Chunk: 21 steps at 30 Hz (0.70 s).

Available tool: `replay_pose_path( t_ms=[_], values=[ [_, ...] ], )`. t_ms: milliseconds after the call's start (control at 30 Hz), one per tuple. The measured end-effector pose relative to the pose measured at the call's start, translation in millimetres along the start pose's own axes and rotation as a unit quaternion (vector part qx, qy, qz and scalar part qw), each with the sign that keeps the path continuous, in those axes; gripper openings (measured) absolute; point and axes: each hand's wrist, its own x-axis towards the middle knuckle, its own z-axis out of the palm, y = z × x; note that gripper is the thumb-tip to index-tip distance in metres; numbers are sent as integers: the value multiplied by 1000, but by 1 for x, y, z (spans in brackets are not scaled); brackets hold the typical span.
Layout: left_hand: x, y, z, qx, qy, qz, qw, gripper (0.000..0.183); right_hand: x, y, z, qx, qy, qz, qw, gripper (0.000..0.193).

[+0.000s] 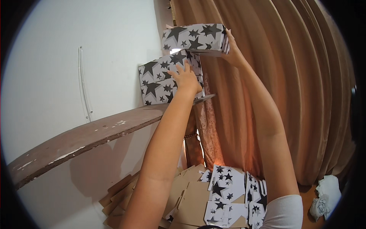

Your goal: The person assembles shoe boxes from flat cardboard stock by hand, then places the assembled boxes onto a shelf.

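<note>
Box at 12 o'clock, over the stacked boxes on the shelf; can't tell if touching. My right hand grips its right end, left hand's fingers spread against the stack. Risk: one-ended grip could let it tilt, slip.

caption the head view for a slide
Right hand holding a white, black-starred cardboard box above matching boxes on a chipped brown shelf, left hand spread before them.
</note>
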Motion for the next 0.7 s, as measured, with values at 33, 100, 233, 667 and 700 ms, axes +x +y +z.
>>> replay_pose_path(
  t_ms=[33,100,233,667,700],
  values=[
    [1,2,-1,13,2,0,1000,92,2,-1,1,-9,-22,49,999,90],
    [5,9,0,32,11,-9,999,92,4,-3,5,-44,-23,85,995,79],
    [8,6,16,40,26,-18,999,89,6,-39,34,-95,-18,301,949,77],
    [6,10,59,140,113,-43,983,71,26,-18,92,-93,171,277,941,68],
    [2,11,59,138,84,-38,986,73,25,-18,94,-95,137,311,936,68]
  ],
)
